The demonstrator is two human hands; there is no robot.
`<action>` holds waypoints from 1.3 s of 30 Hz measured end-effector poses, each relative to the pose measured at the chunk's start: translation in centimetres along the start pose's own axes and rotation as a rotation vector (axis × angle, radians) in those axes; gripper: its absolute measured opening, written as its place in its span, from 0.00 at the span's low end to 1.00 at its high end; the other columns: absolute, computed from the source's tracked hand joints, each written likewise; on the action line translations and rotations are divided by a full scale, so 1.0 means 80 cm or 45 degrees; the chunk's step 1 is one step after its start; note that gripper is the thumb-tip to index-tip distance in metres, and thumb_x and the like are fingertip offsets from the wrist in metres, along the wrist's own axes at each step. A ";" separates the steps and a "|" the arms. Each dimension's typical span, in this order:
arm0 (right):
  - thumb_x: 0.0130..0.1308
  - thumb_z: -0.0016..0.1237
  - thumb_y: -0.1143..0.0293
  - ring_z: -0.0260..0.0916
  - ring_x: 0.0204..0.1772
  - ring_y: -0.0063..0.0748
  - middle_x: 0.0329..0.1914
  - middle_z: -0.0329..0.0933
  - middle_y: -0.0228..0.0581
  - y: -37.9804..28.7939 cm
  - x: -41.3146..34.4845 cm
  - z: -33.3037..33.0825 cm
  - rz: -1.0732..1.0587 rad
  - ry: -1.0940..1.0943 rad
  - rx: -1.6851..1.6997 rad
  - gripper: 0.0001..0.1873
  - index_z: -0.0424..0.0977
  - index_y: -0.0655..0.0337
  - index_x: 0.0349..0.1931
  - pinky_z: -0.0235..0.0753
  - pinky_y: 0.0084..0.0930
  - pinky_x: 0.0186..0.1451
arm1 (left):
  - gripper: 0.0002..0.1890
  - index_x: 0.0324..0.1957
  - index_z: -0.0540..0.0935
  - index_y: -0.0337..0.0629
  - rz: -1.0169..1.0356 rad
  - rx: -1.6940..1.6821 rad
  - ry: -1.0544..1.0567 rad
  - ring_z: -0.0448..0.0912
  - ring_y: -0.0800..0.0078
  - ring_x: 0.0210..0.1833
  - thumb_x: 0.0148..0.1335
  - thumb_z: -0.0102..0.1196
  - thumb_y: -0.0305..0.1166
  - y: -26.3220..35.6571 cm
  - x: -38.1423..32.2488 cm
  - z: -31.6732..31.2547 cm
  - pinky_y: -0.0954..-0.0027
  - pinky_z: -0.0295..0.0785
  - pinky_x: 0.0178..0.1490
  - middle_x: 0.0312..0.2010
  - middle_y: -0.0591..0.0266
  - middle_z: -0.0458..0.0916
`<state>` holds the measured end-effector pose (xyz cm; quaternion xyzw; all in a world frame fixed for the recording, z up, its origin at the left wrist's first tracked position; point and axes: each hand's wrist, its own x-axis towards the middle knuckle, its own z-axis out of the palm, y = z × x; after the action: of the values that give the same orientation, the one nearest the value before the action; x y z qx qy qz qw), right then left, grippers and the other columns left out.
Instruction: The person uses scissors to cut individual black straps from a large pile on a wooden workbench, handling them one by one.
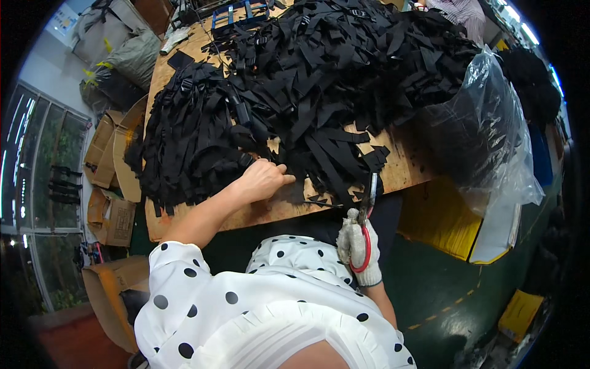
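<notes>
My left hand (263, 181), bare, is over the front edge area of a wooden table (184, 228), its fingers curled at a heap of black webbing straps (193, 147). Whether its fingertips pinch a strap cannot be told. My right hand (358, 244), in a white knitted glove, holds scissors with red handles (367, 244) in front of the table edge, blades pointing away from me. Cut black strap ends (327, 147) lie just beyond the scissors. Some straps carry black plastic buckles (186, 85).
A clear plastic bag (500, 124) hangs over the table's right side, above a yellow box (438, 221). Cardboard boxes (113, 217) stand at the left. A blue tray (239, 17) lies at the table's far end. A person in a striped garment (461, 18) is at the far right.
</notes>
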<state>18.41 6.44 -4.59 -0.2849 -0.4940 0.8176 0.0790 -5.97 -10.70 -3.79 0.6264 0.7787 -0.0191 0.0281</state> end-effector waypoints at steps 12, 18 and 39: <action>0.65 0.44 0.71 0.61 0.17 0.18 0.23 0.67 0.29 0.010 0.005 -0.003 0.040 0.022 0.142 0.17 0.64 0.59 0.54 0.62 0.17 0.17 | 0.08 0.32 0.79 0.46 -0.115 -0.447 0.332 0.76 0.57 0.32 0.48 0.60 0.30 -0.022 -0.004 -0.037 0.64 0.73 0.34 0.34 0.61 0.73; 0.65 0.45 0.71 0.62 0.20 0.18 0.25 0.68 0.29 0.004 0.004 0.002 -0.019 -0.028 0.199 0.17 0.64 0.60 0.54 0.63 0.17 0.19 | 0.05 0.33 0.79 0.39 -0.596 -1.250 1.393 0.70 0.81 0.31 0.55 0.57 0.19 -0.044 -0.008 -0.120 0.77 0.66 0.38 0.29 0.69 0.75; 0.62 0.44 0.57 0.74 0.32 0.36 0.33 0.75 0.43 -0.028 0.005 0.018 -0.015 -0.148 -0.769 0.30 0.57 0.53 0.63 0.73 0.29 0.35 | 0.10 0.28 0.78 0.34 -0.535 -1.636 0.266 0.69 0.84 0.28 0.57 0.56 0.33 0.069 0.073 -0.064 0.76 0.66 0.34 0.23 0.70 0.75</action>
<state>16.96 6.59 -2.32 -0.2455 -0.7200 0.6482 -0.0330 -1.91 -3.45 0.94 0.3195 0.7393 0.5023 0.3147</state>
